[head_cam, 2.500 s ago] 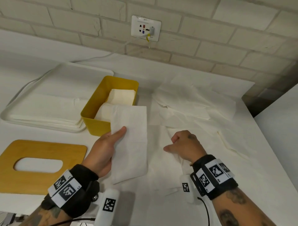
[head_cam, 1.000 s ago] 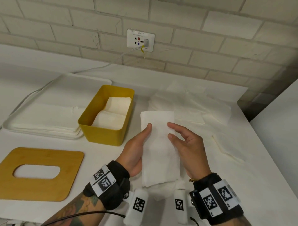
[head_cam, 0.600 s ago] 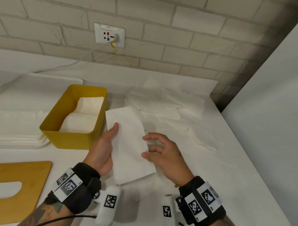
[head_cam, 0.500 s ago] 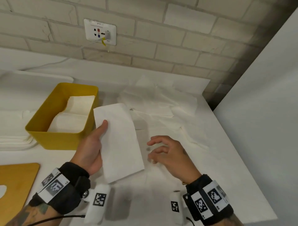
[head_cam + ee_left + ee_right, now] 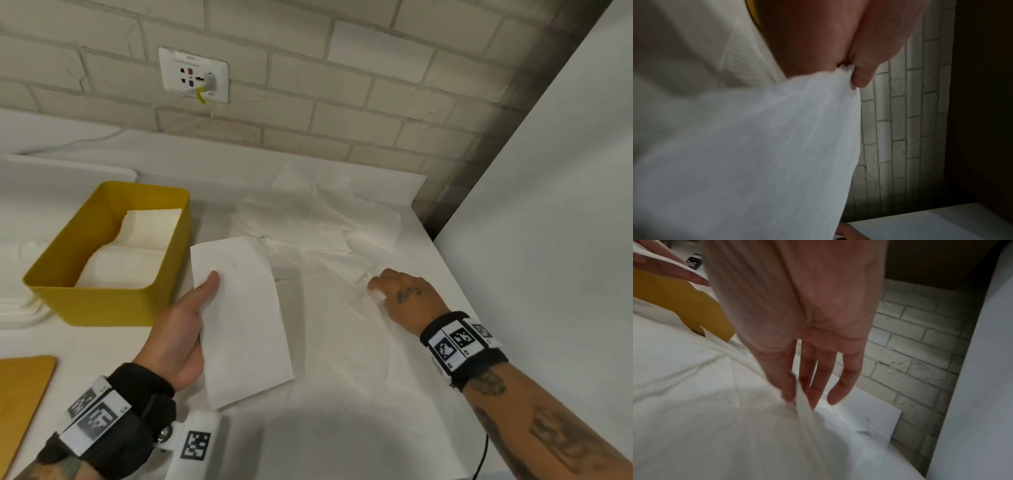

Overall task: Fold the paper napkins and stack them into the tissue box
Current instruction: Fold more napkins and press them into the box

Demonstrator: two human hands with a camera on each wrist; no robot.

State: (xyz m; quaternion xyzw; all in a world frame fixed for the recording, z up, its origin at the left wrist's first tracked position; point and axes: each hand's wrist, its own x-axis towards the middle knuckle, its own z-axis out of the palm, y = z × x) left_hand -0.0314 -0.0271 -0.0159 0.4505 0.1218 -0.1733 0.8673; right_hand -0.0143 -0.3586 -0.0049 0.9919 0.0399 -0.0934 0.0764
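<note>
My left hand (image 5: 205, 298) holds a folded white napkin (image 5: 246, 325) just right of the yellow tissue box (image 5: 113, 301), thumb on top and fingers hidden beneath. The left wrist view shows the thumb of that left hand (image 5: 859, 78) pressed on the folded napkin (image 5: 756, 154). Folded napkins (image 5: 137, 250) lie inside the box. My right hand (image 5: 394, 291) is down on an unfolded napkin (image 5: 335, 335) spread on the table. In the right wrist view the right hand (image 5: 807, 386) pinches a raised edge of this unfolded napkin (image 5: 715, 402) between two fingers.
A pile of loose napkins (image 5: 315, 219) lies behind the spread one, near the brick wall. A wooden lid (image 5: 24, 387) lies at the near left, and a white tray (image 5: 68, 171) sits behind the box. A white panel (image 5: 548, 240) bounds the table's right side.
My right hand let go of the folded napkin and moved right, down onto the spread napkin. The left hand keeps the folded napkin beside the box. The view has swung right.
</note>
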